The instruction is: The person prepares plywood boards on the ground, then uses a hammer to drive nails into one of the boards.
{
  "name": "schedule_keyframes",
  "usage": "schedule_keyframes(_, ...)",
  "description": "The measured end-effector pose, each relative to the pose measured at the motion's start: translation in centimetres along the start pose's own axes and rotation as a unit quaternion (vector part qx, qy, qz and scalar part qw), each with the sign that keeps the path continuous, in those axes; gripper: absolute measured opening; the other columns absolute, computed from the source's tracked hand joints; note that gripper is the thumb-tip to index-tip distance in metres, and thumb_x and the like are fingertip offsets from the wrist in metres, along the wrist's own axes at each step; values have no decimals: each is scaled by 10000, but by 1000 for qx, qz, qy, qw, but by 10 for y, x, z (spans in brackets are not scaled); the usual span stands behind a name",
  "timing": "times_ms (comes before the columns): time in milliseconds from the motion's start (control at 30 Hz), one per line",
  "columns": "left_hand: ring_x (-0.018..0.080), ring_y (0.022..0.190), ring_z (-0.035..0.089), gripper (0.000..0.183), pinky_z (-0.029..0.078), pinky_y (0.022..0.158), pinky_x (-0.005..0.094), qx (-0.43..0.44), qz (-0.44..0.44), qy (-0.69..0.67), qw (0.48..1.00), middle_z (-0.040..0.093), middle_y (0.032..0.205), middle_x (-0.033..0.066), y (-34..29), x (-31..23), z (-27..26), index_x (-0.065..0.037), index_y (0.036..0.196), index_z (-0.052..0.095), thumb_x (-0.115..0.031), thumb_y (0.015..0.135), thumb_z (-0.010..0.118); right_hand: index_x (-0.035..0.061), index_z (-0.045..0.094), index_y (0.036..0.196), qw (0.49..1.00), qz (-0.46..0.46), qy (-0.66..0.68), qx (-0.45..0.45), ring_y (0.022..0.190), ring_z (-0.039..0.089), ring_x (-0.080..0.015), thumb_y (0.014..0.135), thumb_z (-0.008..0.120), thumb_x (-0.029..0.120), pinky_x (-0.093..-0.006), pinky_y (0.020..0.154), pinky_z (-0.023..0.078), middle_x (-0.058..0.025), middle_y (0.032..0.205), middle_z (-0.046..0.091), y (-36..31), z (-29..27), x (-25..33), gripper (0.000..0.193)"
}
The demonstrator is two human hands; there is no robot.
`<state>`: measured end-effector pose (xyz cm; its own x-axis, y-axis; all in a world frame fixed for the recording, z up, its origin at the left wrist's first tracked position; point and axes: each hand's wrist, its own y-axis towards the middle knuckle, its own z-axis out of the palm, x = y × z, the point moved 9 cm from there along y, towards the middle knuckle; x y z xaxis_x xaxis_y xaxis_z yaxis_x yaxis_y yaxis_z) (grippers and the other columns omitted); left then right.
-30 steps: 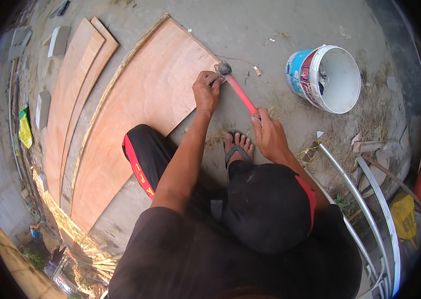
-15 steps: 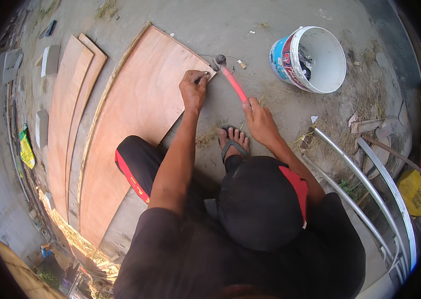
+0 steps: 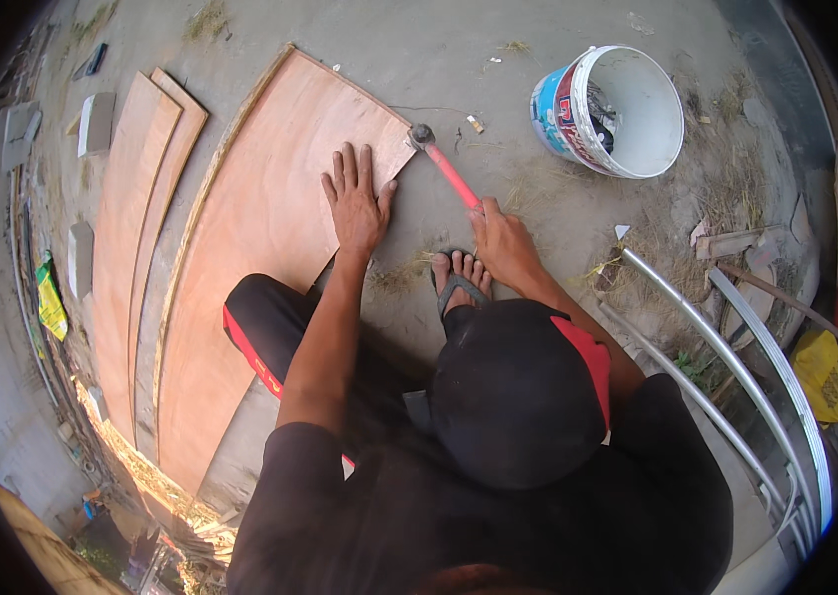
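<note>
A large plywood sheet lies on the ground in front of me, to the left. My left hand rests flat on it near its far right corner, fingers spread, holding nothing. In my right hand is a hammer with a red handle, gripped near the end. The dark hammer head is at the corner of the sheet, a short way beyond my left hand. Whether it touches the wood or a nail there, I cannot tell.
A white paint bucket with dark things inside stands at the far right. Two narrower plywood pieces lie to the left, beside grey blocks. Curved metal pipes and a yellow bag are on the right. My sandalled foot is near my right hand.
My left hand has gone from closed fingers at the sheet's corner to lying flat and spread on the wood, slightly nearer and left. The hammer head has shifted slightly left, to the corner.
</note>
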<state>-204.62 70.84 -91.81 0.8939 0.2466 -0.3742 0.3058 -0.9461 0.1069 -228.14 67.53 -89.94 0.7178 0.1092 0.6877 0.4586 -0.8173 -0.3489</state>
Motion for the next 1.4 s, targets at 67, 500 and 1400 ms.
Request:
schedule_keyframes(67, 388, 1557, 216, 659, 149, 1231, 625, 16, 3, 53, 998, 272, 1672, 195, -2, 6, 7, -163, 1589, 392, -433, 1012, 560, -10, 532, 1080, 1000, -13, -13, 2, 765, 639, -526, 1068, 496, 273, -578, 670, 478, -304, 777, 645, 3, 0, 3, 286)
schedule_keyframes(500, 334, 1592, 115, 694, 50, 1229, 680, 91, -40, 92, 991, 167, 1715, 146, -7, 16, 16, -243, 1635, 280, -514, 1029, 482, -16, 544, 1117, 982, -188, -9, -4, 718, 657, -489, 1025, 567, 208, -529, 626, 488, -261, 784, 662, 3, -62, 101, 243)
schedule_keyframes(1400, 367, 1579, 150, 710, 111, 1201, 716, 56, -13, 84, 995, 198, 1702, 168, -2, 6, 18, -198, 1630, 287, -477, 1020, 521, -9, 553, 1060, 974, -205, 68, -72, 708, 656, -501, 1038, 531, 171, -518, 611, 490, -265, 713, 640, -7, -88, 121, 182)
